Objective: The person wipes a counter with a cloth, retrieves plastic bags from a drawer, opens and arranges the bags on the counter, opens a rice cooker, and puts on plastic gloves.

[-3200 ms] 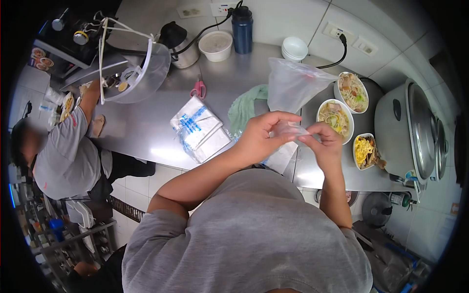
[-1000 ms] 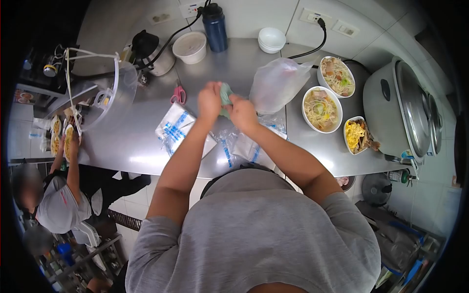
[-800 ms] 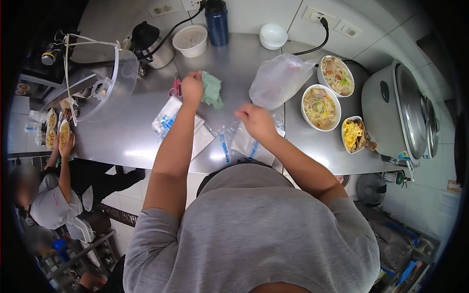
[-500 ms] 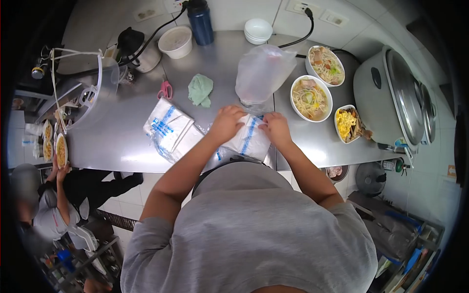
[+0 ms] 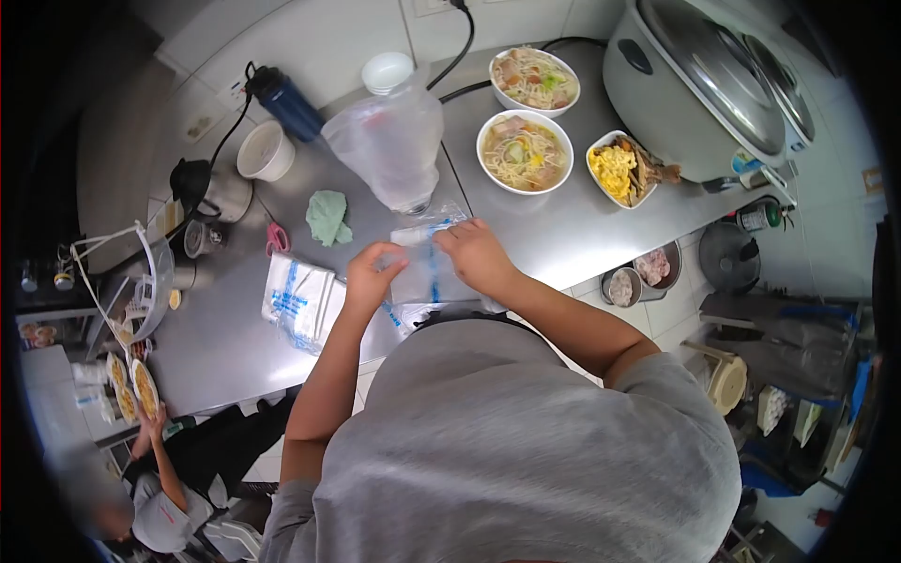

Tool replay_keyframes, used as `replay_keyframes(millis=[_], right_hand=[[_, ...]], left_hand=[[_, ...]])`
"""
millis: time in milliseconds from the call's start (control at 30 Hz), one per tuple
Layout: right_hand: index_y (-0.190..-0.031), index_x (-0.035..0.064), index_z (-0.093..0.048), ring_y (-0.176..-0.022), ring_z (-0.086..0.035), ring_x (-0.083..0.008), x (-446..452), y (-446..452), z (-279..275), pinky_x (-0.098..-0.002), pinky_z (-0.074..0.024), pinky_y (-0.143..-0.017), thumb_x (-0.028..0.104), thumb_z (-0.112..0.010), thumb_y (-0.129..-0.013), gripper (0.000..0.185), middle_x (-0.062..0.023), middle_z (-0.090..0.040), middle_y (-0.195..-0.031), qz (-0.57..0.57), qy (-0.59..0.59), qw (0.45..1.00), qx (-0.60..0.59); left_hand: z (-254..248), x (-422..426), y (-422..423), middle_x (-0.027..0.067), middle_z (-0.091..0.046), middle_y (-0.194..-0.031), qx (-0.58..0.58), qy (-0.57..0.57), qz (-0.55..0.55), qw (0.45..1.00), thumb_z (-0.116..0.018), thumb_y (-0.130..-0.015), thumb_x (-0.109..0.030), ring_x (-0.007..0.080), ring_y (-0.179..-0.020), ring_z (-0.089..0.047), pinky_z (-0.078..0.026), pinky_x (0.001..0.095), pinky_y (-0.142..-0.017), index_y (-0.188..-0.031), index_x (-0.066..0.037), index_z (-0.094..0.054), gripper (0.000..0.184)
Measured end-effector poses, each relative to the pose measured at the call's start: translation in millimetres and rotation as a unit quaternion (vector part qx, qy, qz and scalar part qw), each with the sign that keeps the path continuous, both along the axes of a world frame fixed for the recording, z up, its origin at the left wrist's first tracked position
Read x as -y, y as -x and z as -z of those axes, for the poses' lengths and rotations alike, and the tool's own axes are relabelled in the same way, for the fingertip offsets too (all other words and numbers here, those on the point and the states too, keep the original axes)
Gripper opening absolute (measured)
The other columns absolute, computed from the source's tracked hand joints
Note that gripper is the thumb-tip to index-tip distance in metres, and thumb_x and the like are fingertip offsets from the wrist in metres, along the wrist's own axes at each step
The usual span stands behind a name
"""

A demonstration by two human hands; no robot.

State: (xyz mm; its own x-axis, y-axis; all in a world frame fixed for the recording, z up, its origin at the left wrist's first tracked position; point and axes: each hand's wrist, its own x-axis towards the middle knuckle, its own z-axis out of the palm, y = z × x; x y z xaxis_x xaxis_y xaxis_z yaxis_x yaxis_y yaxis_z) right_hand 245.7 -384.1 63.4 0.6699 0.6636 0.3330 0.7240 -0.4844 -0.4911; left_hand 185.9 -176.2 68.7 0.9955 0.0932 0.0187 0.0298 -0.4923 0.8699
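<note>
My right hand (image 5: 476, 255) pinches the upper edge of a clear plastic bag pack (image 5: 413, 289) with blue print, which lies at the counter's front edge. On the pack's left side is my left hand (image 5: 374, 274), thumb and forefinger curved with a small gap between them. Nothing shows clearly in that gap. A second, folded pack of plastic bags (image 5: 298, 298) with blue print lies left of my left hand. Just beyond my hands stands a filled translucent plastic bag (image 5: 389, 145); its contents are blurred. A green cloth (image 5: 328, 219) and pink scissors (image 5: 277, 239) lie farther left.
Two noodle soup bowls (image 5: 482, 155) (image 5: 495, 92) and a dish with egg (image 5: 614, 174) stand right, beside a large cooker (image 5: 648, 103). A blue bottle (image 5: 286, 103), white tub (image 5: 267, 152) and kettle (image 5: 225, 195) stand left. Another person's hand (image 5: 150, 418) holds a food dish.
The view has turned, shifting the bowls and cooker left. My left hand has come away from the pack's top, its fingers now curved; my right hand has moved onto the pack's upper edge.
</note>
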Motion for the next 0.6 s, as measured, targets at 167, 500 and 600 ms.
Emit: replay_keyframes(millis=[167, 500, 600], right_hand=[[-0.078, 0.0065, -0.061, -0.094, -0.052, -0.0260, 5, 3, -1, -0.0376, -0.0369, -0.086, 0.002, -0.055, -0.070, 0.011, -0.0081, -0.059, -0.091, 0.005, -0.028, 0.997, 0.069], [-0.079, 0.0065, -0.059, -0.087, -0.052, -0.0194, 26, 34, -114, -0.0336, -0.0412, -0.077, 0.012, -0.064, -0.078, 0.007, -0.0042, -0.058, -0.083, -0.213, -0.177, 0.937, -0.213], [-0.080, 0.0045, -0.059, -0.076, -0.052, -0.0115, 25, 30, -136, -0.0284, -0.0421, -0.071, 0.015, -0.064, -0.082, 0.012, -0.0010, -0.059, -0.076, -0.219, -0.243, 0.792, -0.516]], left_hand=[[11, -1, 2, 0.0096, -0.065, -0.099, 0.143, -0.124, -0.022, 0.982, -0.069, -0.074, -0.006, 0.0216, -0.095, -0.059, -0.043, 0.0322, -0.085, -0.081, -0.004, -0.065, 0.009], [-82, 11, 51, -0.0026, -0.056, -0.070, -0.157, 0.244, 0.041, 0.956, -0.064, -0.081, -0.005, 0.0040, -0.062, -0.048, -0.039, 0.0190, -0.058, -0.086, -0.004, -0.060, 0.007], [-111, 8, 50, 0.0003, -0.056, -0.077, -0.104, 0.227, 0.055, 0.967, -0.061, -0.081, -0.010, 0.0082, -0.066, -0.047, -0.037, 0.0208, -0.061, -0.081, -0.005, -0.054, 0.008]])
